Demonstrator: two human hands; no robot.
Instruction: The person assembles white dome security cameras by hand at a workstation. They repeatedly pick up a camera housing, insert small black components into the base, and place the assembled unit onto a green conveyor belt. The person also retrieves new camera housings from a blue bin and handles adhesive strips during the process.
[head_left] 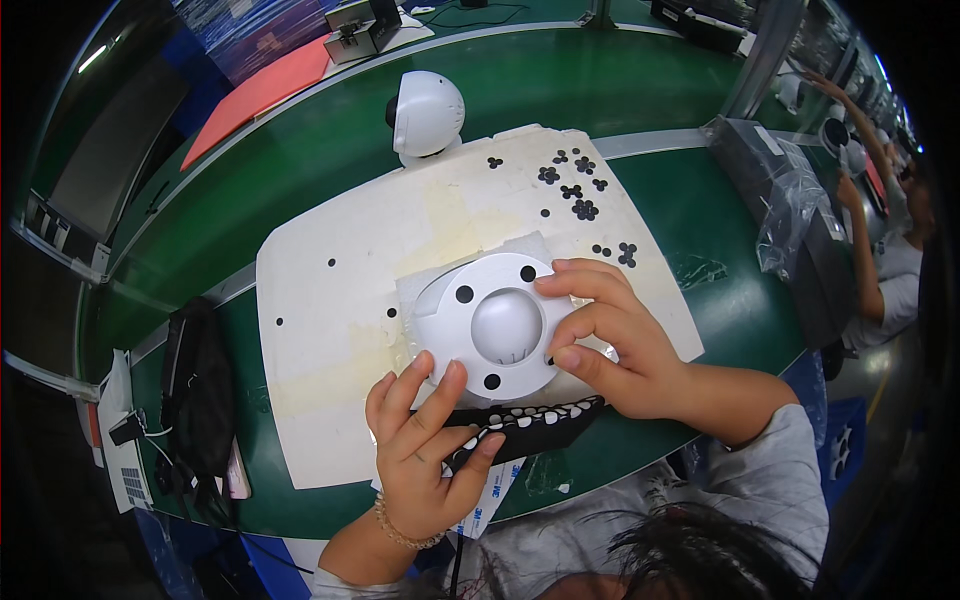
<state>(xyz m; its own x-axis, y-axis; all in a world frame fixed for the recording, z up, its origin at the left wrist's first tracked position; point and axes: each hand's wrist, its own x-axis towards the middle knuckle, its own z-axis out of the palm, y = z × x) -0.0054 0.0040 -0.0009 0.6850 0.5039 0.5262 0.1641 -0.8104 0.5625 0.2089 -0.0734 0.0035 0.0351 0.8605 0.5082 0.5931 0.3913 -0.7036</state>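
A white round camera-like housing with a ring-shaped base (pixel 430 345) lies base up on a pale foam pad (pixel 535 243). Black round pads (pixel 465 294) sit on the ring. My left hand (pixel 420 455) rests fingertips on the ring's near left edge. Between its thumb and fingers it grips a black sheet of round pads (pixel 550 430), with pale round spots along its upper edge. My right hand (pixel 630 350) is at the ring's right side, thumb and index finger closed on a small black round pad (pixel 551 361) against the ring. Another finger touches the rim near the upper right pad.
Beneath is a worn white board (pixel 330 400) with loose black pads (pixel 585 210) scattered over its far right. A finished-looking white camera (pixel 430 115) stands at its far edge. A black bag (pixel 195 390) lies left, a grey box (pixel 785 220) right. Another person's arm (pixel 860 200) shows far right.
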